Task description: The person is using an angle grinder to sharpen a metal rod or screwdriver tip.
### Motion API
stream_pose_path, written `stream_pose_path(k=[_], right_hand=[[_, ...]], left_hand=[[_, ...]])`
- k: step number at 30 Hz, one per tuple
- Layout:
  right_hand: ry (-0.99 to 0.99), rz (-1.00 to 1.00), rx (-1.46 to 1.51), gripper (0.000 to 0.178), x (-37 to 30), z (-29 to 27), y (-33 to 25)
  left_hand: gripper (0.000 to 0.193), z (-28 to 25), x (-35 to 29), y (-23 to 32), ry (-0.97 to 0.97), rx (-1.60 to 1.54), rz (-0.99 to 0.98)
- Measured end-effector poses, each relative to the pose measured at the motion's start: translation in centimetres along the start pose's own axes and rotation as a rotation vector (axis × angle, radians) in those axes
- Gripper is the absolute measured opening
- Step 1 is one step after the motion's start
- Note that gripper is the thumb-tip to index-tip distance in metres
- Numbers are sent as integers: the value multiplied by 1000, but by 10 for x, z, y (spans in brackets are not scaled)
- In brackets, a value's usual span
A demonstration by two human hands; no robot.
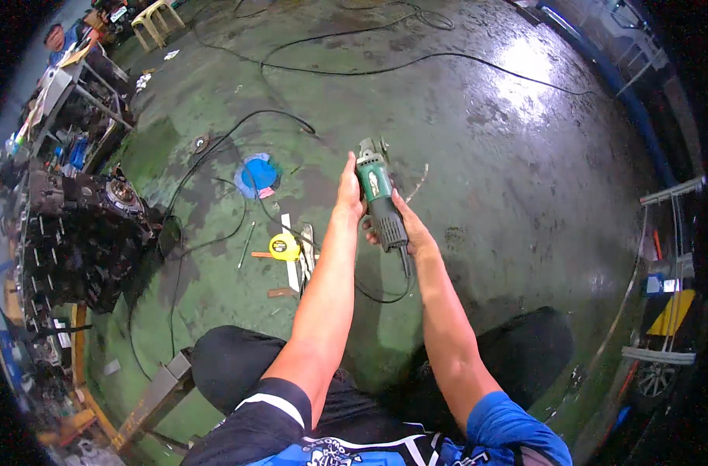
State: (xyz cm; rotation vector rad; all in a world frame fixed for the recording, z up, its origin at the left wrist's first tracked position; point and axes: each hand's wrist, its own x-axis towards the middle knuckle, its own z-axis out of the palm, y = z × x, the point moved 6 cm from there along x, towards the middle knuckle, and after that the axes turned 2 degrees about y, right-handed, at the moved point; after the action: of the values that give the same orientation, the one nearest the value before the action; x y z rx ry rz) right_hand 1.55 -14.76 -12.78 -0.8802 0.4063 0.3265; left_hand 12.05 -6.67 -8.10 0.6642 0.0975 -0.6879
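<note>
With left hand [349, 194] pressed along one side and right hand [414, 233] curled under the rear, holding green angle grinder [378, 188] above the floor [509, 202], probably to share its weight; farther left, past yellow tape measure [282, 247], to blue cloth [258, 172].

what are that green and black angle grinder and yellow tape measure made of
Green-and-black angle grinder: body probably satin plastic, given its vent slots; grey head likely cast metal, from its dull sheen. Round yellow tape measure: seemingly smooth plastic, from its bright casing.

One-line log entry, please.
left hand: holding green angle grinder; right hand: holding rear housing; grinder head: pointing away; floor: yellow tape measure
</note>
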Motion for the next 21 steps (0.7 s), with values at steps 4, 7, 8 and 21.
stream_pose_path(k=[4, 7, 8, 21], right_hand=[[-13, -82, 89, 75, -7, -10, -6], [-228, -15, 495, 75, -16, 29, -6], [-255, -33, 532, 75, -14, 21, -10], [43, -146, 56, 60, -11, 3, -23]], left_hand=[[53, 19, -21, 4, 122, 195, -19], [43, -5, -33, 16, 231, 343, -67], [38, -2, -28, 5, 180, 349, -90], [44, 2, -39, -11, 104, 535, -116]])
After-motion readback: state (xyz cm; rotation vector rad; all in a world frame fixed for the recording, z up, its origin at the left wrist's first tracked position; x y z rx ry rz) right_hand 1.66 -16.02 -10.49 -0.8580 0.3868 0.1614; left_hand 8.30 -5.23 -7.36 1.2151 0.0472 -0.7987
